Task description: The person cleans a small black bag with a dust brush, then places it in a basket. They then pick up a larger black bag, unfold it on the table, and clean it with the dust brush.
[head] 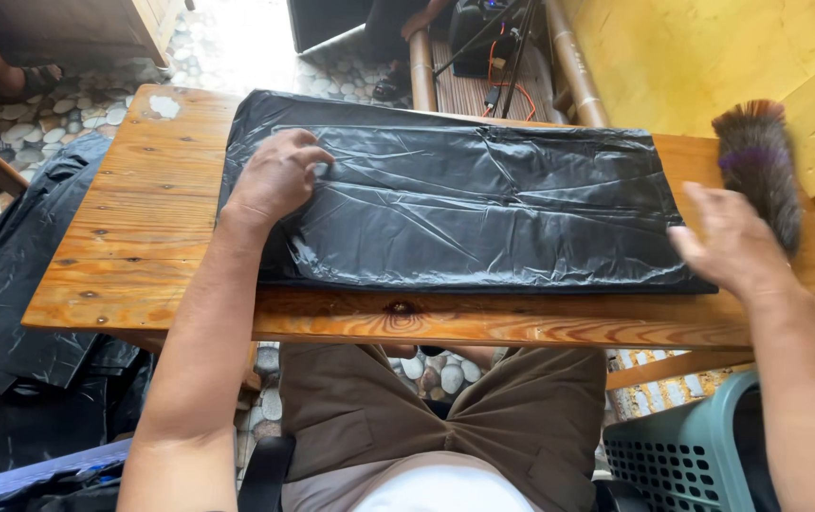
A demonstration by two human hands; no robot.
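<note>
A black bag [464,204] lies flat on the table [142,237]; the left hand [276,177] presses its 9 o'clock end, fingers curled; the right hand [734,242] — open, fingers spread — hovers at its 3 o'clock edge, near a brush [758,161].

Single head cam, worn by the seated person, pitched steeply down and forward. Close range: forearms enter from the bottom edge, left hand [277,176] and right hand [732,239] sit mid-frame on the wooden table [142,237]. Own lap below hands, pebble floor [237,47] beyond them. No second view, so no overlap.
</note>
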